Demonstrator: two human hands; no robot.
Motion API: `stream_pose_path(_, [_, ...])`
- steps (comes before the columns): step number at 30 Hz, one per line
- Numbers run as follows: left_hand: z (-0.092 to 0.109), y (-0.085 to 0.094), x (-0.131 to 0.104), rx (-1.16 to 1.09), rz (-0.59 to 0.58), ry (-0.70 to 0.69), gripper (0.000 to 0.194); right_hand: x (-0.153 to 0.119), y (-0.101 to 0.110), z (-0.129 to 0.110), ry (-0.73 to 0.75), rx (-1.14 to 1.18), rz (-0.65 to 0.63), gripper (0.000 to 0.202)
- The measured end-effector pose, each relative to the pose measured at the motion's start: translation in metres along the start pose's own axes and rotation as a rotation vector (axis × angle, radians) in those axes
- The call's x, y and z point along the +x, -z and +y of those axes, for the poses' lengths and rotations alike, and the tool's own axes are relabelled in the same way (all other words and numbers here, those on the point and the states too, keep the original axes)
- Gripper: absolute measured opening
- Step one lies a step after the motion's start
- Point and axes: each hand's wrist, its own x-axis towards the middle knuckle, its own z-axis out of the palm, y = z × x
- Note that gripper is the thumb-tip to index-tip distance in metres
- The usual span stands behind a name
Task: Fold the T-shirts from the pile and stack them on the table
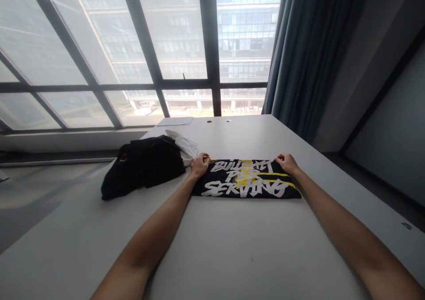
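A black T-shirt point(247, 189) with large white lettering and yellow marks lies folded into a wide rectangle on the white table point(252, 242). My left hand point(200, 165) pinches its far left corner. At the far right corner, my right hand point(286, 162) has thumb and fingers closed on the cloth's edge. Both forearms reach forward along the two sides of the folded shirt. The near edge lies flat on the tabletop, and the underside of the fold is hidden.
Left of the shirt is a heap of black clothing point(142, 167), with a white garment point(184, 145) against its far side. Papers point(175, 121) lie at the table's far end near the windows. A blue curtain point(299, 60) hangs beyond the right edge.
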Motion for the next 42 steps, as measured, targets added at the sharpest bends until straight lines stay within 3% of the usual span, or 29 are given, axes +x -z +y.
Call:
stream_pose_path(6, [0.003, 0.002, 0.0, -0.013, 0.003, -0.06, 0.024, -0.005, 0.001, -0.005, 0.119, -0.012, 0.133, 0.025])
stream_pose_path(9, [0.006, 0.006, 0.0, 0.042, -0.007, -0.069, 0.028, -0.005, 0.001, -0.005, 0.075, -0.07, 0.076, 0.022])
stream_pose_path(11, [0.013, 0.011, -0.002, 0.091, -0.016, -0.089, 0.03, -0.005, 0.002, -0.007, 0.065, -0.129, 0.044, 0.023])
stream_pose_path(14, [0.036, 0.013, -0.013, 0.146, -0.032, -0.165, 0.034, -0.007, 0.005, -0.02, 0.099, -0.244, 0.106, 0.031])
stream_pose_path(18, [0.078, -0.006, -0.043, 0.185, -0.11, -0.414, 0.043, -0.025, -0.011, -0.061, 0.22, -0.29, 0.135, 0.046])
stream_pose_path(20, [0.092, -0.022, -0.06, 0.239, -0.212, -0.521, 0.054, -0.041, -0.029, -0.083, 0.305, -0.293, 0.056, 0.052])
stream_pose_path(22, [0.099, -0.035, -0.072, 0.3, -0.34, -0.536, 0.06, -0.058, -0.048, -0.099, 0.37, -0.328, -0.1, 0.054])
stream_pose_path(24, [0.101, -0.041, -0.079, 0.333, -0.408, -0.521, 0.062, -0.069, -0.06, -0.107, 0.39, -0.367, -0.263, 0.056])
stream_pose_path(26, [0.099, -0.04, -0.079, 0.334, -0.396, -0.521, 0.062, -0.075, -0.065, -0.108, 0.374, -0.382, -0.334, 0.057])
stream_pose_path(30, [0.092, -0.028, -0.068, 0.318, -0.318, -0.54, 0.06, -0.077, -0.061, -0.106, 0.35, -0.353, -0.275, 0.058])
stream_pose_path(35, [0.076, -0.02, -0.055, 0.324, -0.374, -0.431, 0.058, -0.077, -0.055, -0.107, 0.368, -0.307, -0.276, 0.054])
stream_pose_path(39, [0.075, -0.019, -0.056, 0.277, -0.237, -0.446, 0.053, -0.071, -0.052, -0.102, 0.333, -0.259, -0.113, 0.054])
stream_pose_path(42, [0.081, -0.021, -0.062, 0.247, -0.2, -0.496, 0.053, -0.07, -0.049, -0.095, 0.302, -0.313, -0.171, 0.055])
